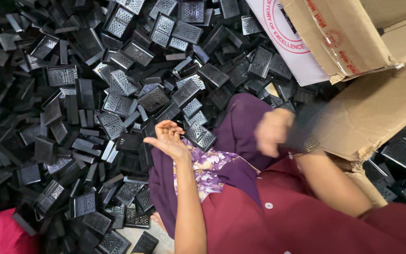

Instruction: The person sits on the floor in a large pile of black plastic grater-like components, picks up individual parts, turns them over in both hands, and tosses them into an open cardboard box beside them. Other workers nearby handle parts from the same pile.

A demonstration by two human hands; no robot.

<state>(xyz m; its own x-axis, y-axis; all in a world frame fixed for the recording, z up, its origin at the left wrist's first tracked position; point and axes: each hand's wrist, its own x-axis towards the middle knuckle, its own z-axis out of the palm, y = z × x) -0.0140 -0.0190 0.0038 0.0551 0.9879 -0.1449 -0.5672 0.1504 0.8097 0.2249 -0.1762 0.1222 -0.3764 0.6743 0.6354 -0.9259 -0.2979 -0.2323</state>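
Observation:
A deep pile of black plastic grille pieces (pixel 118 103) covers the floor around me. My left hand (pixel 169 137) is held palm up over the pile's near edge, fingers loosely curled and apart, with nothing in it. A slotted black piece (pixel 199 135) lies just to its right. My right hand (pixel 272 131) is motion-blurred in front of a cardboard box (pixel 377 103). It grips a dark, blurred black plastic piece (pixel 302 129) at the box's torn edge. A bangle (pixel 307 146) sits on that wrist.
A purple cloth (pixel 240 122) and a floral fabric (pixel 205 164) lie over my lap, above my maroon garment (pixel 278 221). A white sack with a red round print (pixel 283 33) leans behind the box. A red cloth (pixel 1 233) is at the bottom left.

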